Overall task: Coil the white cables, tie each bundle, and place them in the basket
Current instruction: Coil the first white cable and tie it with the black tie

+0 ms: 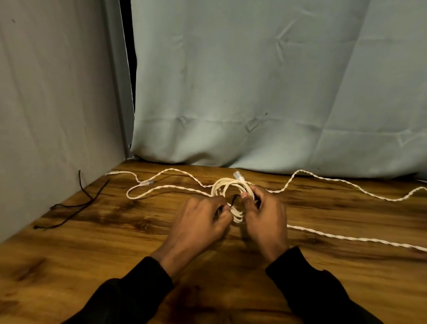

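At the left edge of the frame, the spare black ties point(74, 209) lie on the bench point(95, 260), well apart from my hands and against the grey cloth backdrop. No basket is in view.

Left of centre, a loose white cable point(169, 181) runs across the far side of the bench with a clear plug at its bend; it is not yet coiled. Its strands pass just beside the coil I am working on, and I cannot tell whether they are touching or separate.

Risk, as I judge it: the coiled bundle point(230, 197) at centre frame is held only by my fingers. If either grip slackens before the tie is closed, the loops may spring apart. The loose cable may also be caught inside the tie, because it lies so close.

My left hand point(199, 220) is clenched, fingertips pinching what appears to be one end of a black tie point(234, 199) at the lower edge of the coil. The tie is small and partly hidden.

My right hand point(264, 218) is curled around the right side of the coil, thumb pressing near the tie.

To the right, a second white cable point(368, 240) trails towards the frame edge, uncoiled.
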